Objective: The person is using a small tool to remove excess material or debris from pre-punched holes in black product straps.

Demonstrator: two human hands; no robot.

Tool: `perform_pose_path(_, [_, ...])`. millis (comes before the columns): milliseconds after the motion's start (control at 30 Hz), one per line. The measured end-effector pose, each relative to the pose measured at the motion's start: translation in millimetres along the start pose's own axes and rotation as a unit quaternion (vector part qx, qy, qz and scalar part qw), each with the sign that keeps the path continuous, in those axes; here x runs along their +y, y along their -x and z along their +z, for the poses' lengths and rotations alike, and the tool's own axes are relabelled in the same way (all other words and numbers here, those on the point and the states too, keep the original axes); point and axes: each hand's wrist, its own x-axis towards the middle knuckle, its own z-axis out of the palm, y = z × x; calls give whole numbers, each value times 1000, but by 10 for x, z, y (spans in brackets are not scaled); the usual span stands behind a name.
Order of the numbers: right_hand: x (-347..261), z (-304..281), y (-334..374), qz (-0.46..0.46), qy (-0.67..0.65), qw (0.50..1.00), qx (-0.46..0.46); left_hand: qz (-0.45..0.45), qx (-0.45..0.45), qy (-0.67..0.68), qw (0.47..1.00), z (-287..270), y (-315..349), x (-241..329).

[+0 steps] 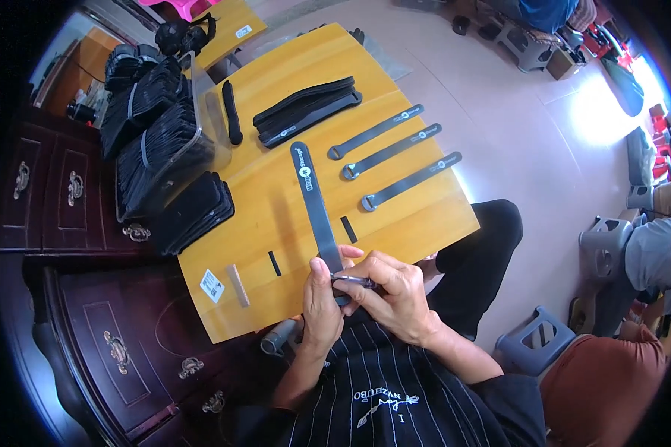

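My left hand grips the near end of a long dark grey strap with white print, its thumb along the edge. The strap's rounded far end points away over the table. My right hand is closed in a pinch on a small dark, shiny piece at the strap's near end; its exact kind is unclear, and fingers partly cover it. Right of the held strap lie three similar straps, a far one, a middle one and a near one, each with a loop at its left end.
On the yellow table are a stack of black straps, a single folded strap and short black strips. A clear bin of bundled black straps stands at the left, beside dark wooden drawers. A grey stool and a seated person are at right.
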Motion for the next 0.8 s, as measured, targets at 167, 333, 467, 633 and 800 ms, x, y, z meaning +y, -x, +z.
perform_pose_path(167, [-122, 64, -112, 119, -104, 987, -31, 24, -9, 34, 999, -136, 29, -27])
perform_pose_path(333, [-147, 163, -220, 198, -185, 960, -68, 100, 18, 29, 994, -268, 86, -47])
perform_pose_path(467, [-156, 39, -528, 152, -99, 983, -12, 80, -34, 75, 993, -291, 204, 126])
perform_pose_path(633, [171, -1460, -1243, 21, 9, 968, 250, -53, -120, -52, 990, -544, 550, 277])
perform_pose_path(800, [-316, -2988, -557, -107, 180, 873, 440, -58, -18, -112, 992, -992, 601, 281])
